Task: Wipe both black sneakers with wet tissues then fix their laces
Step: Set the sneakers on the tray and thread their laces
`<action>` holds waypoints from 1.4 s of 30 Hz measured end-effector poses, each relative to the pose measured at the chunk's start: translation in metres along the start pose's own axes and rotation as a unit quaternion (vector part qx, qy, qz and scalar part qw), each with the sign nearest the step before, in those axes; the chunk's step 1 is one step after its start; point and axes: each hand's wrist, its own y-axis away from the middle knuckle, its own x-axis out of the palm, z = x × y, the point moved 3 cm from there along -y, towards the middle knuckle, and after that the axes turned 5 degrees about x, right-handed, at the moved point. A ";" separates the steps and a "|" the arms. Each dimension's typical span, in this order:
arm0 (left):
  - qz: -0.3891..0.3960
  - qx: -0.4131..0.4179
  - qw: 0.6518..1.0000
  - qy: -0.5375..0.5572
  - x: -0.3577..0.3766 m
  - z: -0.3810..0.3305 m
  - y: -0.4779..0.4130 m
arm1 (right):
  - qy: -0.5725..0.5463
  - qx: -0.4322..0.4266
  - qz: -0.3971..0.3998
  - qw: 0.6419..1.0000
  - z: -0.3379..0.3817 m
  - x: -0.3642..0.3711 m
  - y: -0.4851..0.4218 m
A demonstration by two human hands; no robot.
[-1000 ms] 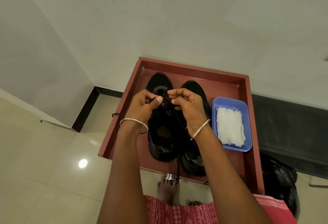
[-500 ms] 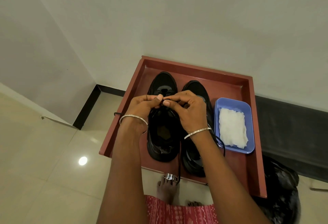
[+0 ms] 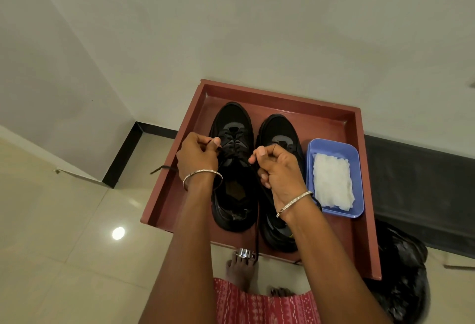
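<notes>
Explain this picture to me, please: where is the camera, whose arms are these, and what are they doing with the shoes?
There is no machine here. The camera sits on a person's head and looks forward and down, so the two arms reaching in from the bottom are that person's own.

In front of them is a reddish-brown tray standing against a pale wall. On it are two black sneakers side by side, the left sneaker and the right sneaker, and a blue tub holding white wet tissues.

The left hand and the right hand each pinch an end of a black lace, drawn out to either side over the left sneaker. One loose lace tip sticks out past the tray's left edge. It looks like the lacing step, not the wiping.
</notes>
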 end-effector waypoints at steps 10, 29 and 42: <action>-0.048 0.024 0.990 -0.128 0.006 -0.014 0.002 | 0.095 0.034 0.003 0.995 0.003 -0.001 0.005; -0.021 0.046 0.987 -0.153 0.006 -0.014 -0.006 | 0.118 0.070 0.035 0.990 0.006 -0.006 0.012; 0.297 0.116 0.939 -0.130 -0.041 -0.015 -0.007 | 0.104 -0.003 -0.052 0.993 0.002 -0.004 0.000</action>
